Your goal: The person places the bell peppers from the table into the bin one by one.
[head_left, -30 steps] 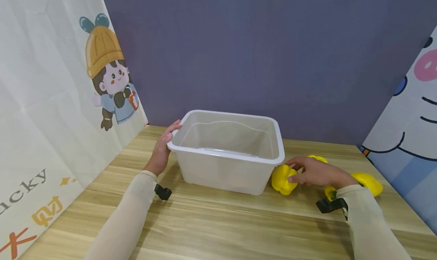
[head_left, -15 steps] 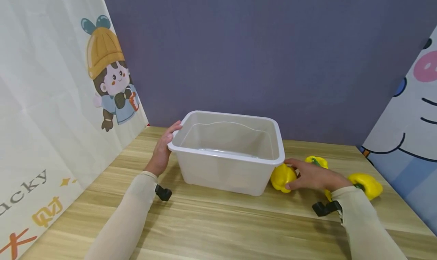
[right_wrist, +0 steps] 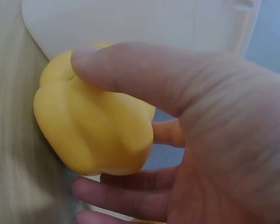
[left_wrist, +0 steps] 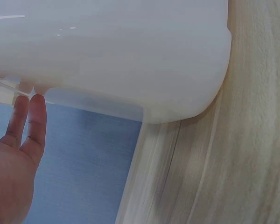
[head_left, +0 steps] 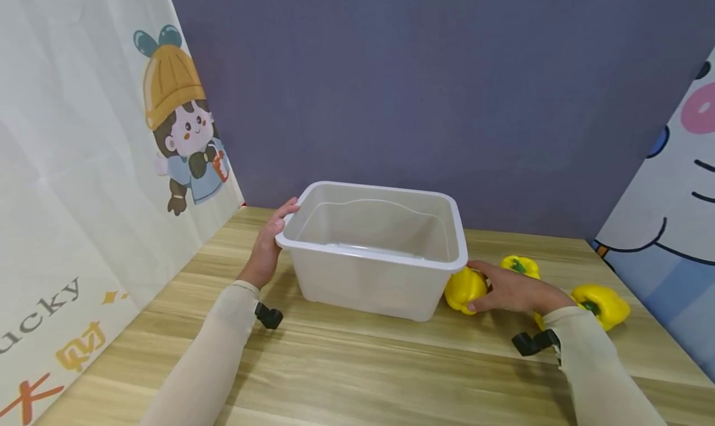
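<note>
A white plastic bin (head_left: 363, 283) stands on the table, its inside showing bare. My left hand (head_left: 267, 243) rests with straight fingers against its left end, fingertips up at the rim; in the left wrist view the fingers (left_wrist: 36, 121) touch the outer wall. At the bin's right end, my right hand (head_left: 505, 287) holds a yellow bell pepper (head_left: 463, 289). The right wrist view has the thumb lying over the bell pepper (right_wrist: 93, 126) and the other fingers on its far side and underneath. The pepper is low, close beside the bin wall.
Behind my right hand lies another yellow bell pepper (head_left: 519, 266) with a green stem. Farther right is one more bell pepper (head_left: 606, 305), and a bit of yellow peeks out by the right wrist. A dark panel (head_left: 413, 90) closes off the back of the wooden table (head_left: 357, 376).
My right hand has shifted slightly left and wrapped closer round the bell pepper, which has turned a little in place. The left hand and the bin have stayed put.
</note>
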Demonstrator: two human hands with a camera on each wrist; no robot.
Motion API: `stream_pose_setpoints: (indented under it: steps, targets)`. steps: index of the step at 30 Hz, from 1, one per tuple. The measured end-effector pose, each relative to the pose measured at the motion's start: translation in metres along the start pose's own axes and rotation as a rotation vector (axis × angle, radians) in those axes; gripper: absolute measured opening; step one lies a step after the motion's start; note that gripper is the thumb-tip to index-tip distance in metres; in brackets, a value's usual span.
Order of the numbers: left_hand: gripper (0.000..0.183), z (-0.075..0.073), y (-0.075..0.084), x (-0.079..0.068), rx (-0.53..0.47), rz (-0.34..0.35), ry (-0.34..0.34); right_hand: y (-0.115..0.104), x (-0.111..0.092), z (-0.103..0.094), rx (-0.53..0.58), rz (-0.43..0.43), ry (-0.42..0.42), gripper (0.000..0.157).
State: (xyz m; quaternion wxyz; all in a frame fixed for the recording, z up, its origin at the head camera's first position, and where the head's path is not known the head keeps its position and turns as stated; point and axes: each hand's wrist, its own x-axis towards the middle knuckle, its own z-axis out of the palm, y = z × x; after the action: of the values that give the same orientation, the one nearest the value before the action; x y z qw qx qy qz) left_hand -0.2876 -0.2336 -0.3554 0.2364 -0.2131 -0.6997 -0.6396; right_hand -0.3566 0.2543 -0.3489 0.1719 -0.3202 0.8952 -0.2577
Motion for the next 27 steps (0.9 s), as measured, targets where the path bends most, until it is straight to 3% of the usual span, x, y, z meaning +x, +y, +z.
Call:
stream_pose_setpoints:
  steps: [15,27]
  targets:
    - [0.057,-0.0007,0.0017,0.0003,-0.005,0.002,0.004,-0.002,0.005,0.0047,-0.033,-0.048,-0.003,0.087]
    - [0.056,-0.001,0.0006,-0.0014,0.017,-0.021,0.004,0.0006,0.0038,0.0074,-0.017,-0.055,-0.005,0.092]
